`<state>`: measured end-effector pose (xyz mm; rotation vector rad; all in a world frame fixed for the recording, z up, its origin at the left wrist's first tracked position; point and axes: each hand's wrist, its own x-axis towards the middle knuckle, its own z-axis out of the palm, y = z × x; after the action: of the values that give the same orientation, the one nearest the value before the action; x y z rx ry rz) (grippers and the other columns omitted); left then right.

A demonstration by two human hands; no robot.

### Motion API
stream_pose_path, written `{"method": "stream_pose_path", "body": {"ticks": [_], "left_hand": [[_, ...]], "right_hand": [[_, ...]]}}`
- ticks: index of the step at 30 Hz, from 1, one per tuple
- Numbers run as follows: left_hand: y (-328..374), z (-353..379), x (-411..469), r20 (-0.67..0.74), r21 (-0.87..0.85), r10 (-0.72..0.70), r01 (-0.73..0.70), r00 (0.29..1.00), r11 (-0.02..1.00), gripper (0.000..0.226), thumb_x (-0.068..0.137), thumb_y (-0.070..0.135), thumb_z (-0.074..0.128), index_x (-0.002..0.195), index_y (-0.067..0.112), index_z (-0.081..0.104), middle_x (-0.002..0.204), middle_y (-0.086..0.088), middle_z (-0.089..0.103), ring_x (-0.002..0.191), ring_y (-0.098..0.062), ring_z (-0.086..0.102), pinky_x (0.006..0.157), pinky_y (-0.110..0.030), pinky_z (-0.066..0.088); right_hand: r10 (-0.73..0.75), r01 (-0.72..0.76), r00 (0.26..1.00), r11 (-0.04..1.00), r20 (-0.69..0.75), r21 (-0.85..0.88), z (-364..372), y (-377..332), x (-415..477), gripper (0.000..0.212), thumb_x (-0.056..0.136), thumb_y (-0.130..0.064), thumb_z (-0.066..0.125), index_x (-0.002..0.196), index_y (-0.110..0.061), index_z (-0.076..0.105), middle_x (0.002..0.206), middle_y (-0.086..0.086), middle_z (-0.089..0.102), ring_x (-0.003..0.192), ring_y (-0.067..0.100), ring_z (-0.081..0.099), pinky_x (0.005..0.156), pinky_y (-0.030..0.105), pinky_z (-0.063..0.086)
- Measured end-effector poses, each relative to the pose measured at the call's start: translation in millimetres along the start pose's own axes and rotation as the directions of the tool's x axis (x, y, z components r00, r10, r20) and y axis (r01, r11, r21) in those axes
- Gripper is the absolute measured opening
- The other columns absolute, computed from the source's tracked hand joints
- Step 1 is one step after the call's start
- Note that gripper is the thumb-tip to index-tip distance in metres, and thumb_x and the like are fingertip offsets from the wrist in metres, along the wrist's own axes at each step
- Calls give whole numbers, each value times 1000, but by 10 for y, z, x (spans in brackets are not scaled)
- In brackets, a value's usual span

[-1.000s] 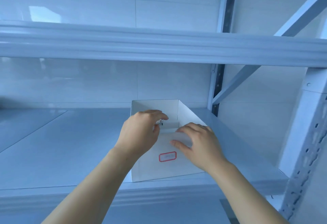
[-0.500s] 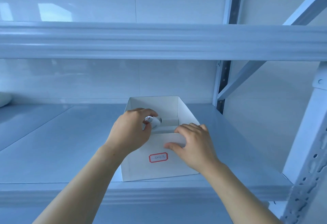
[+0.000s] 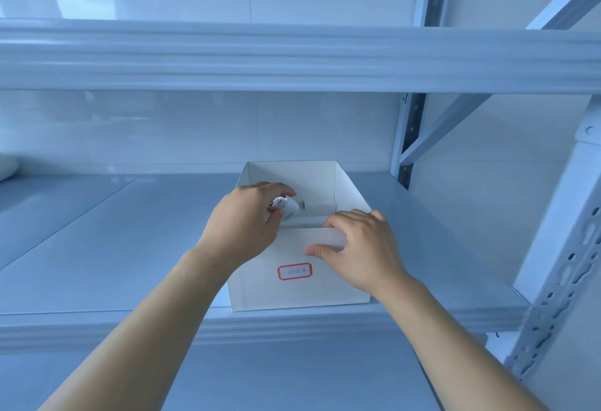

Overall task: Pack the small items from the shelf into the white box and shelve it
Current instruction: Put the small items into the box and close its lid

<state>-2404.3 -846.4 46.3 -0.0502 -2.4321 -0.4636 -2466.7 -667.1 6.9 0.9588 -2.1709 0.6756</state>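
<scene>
An open white box (image 3: pixel 260 287) with a red-bordered label (image 3: pixel 294 271) on its front stands at the front edge of the shelf. My left hand (image 3: pixel 244 225) is over the box's left rim and holds a small white item (image 3: pixel 286 207) with dark and orange markings above the opening. My right hand (image 3: pixel 361 248) grips the box's front wall at the top right, fingers hooked over the rim. The inside bottom of the box is mostly hidden.
The grey metal shelf (image 3: pixel 97 241) stretches to the left. The upper shelf beam (image 3: pixel 292 56) runs across overhead. A perforated upright (image 3: pixel 562 267) and a diagonal brace (image 3: pixel 445 124) stand on the right. A white soft object (image 3: pixel 6 167) shows at the far left edge.
My left hand has shifted slightly so the small white item shows more between its fingers above the box. My right hand keeps its grip on the front wall.
</scene>
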Motion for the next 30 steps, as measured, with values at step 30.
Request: {"method": "stream_pose_path", "body": {"ticks": [30], "left_hand": [[120, 29, -424, 211, 263, -14, -44, 977, 964, 67, 80, 71, 8, 104, 36, 59, 87, 12, 67, 81, -11, 59, 58, -29, 42]], "right_hand": [[59, -21, 957, 991, 284, -135, -322, -102, -92, 55, 68, -70, 52, 58, -17, 42, 42, -4, 38, 48, 16, 38, 45, 24, 15]]}}
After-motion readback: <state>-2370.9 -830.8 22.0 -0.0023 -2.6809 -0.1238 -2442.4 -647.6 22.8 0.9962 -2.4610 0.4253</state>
